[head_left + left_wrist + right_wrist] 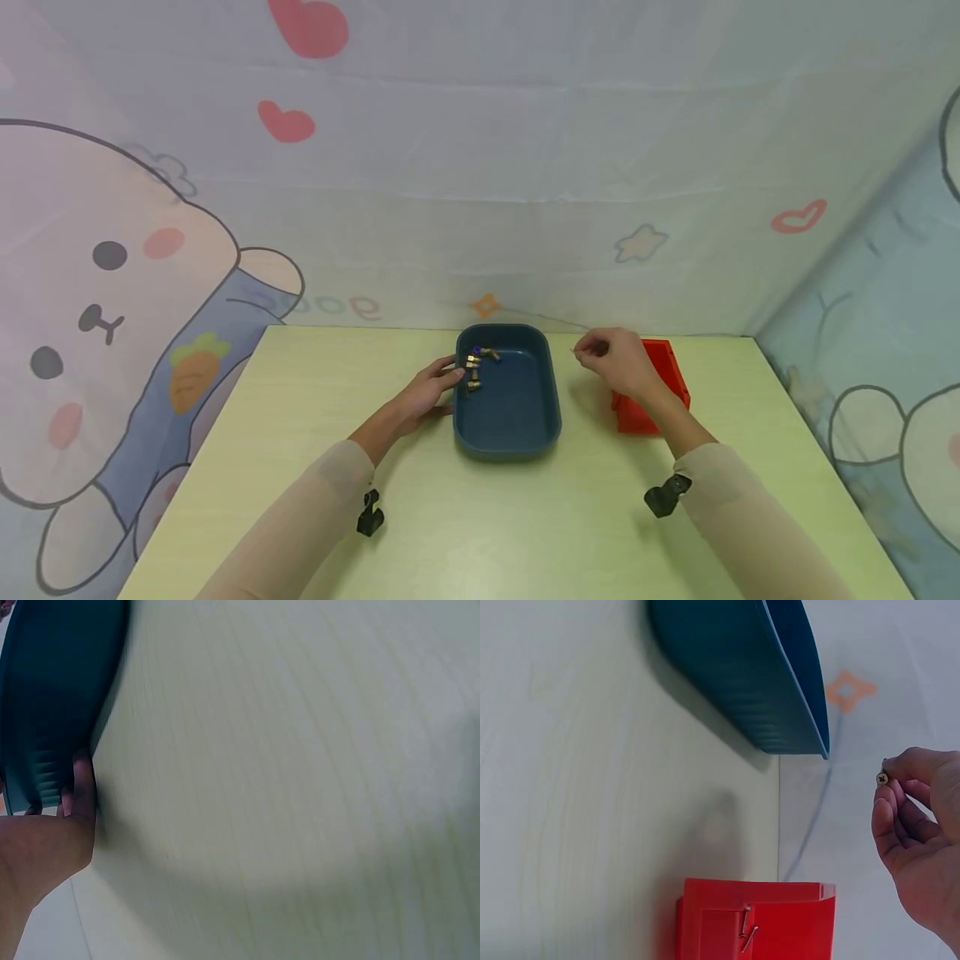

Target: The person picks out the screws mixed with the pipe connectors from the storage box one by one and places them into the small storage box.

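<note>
A dark blue bin stands on the table, with several small brass fittings with blue parts along its left side. My left hand holds the bin's left side, fingertips at the rim and thumb low against the outer wall; the left wrist view shows this hand against the bin wall. Between right thumb and fingertips I pinch a small screw, its cross-slotted head showing. That right hand is raised between the blue bin and a red bin.
Two thin screws lie inside the red bin, seen in the right wrist view. A pale wooden table carries both bins, and a printed cloth hangs behind its far edge. Small black cameras are strapped at both wrists.
</note>
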Available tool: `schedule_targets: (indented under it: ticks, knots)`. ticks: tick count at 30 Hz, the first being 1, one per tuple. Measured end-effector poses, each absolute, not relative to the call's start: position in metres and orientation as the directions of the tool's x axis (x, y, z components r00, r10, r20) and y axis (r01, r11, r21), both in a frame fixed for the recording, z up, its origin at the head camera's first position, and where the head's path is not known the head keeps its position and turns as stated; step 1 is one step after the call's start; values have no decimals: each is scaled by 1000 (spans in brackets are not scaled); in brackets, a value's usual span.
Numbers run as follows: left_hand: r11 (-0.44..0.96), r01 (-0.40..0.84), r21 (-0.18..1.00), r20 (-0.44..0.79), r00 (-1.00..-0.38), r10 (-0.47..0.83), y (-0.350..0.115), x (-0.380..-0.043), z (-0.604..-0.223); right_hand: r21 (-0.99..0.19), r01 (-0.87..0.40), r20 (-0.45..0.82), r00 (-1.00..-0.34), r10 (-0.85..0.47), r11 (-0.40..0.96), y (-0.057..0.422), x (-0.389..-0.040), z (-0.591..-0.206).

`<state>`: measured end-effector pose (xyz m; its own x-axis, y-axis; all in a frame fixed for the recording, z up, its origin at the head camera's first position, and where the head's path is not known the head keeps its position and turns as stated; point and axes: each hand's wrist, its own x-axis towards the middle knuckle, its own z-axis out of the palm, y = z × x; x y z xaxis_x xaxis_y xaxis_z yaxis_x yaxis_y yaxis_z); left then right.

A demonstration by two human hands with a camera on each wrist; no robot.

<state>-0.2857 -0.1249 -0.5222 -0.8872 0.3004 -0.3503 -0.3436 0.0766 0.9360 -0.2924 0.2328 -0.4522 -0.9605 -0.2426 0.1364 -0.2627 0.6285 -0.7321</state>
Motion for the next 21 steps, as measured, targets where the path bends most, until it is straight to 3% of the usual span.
schedule_targets:
  ticks: [21]
  knots:
    - [71,-345,936,-350,-887,303,-125,-285,-520,-711,-200,118,-979,-166,674,275,-301,-455]
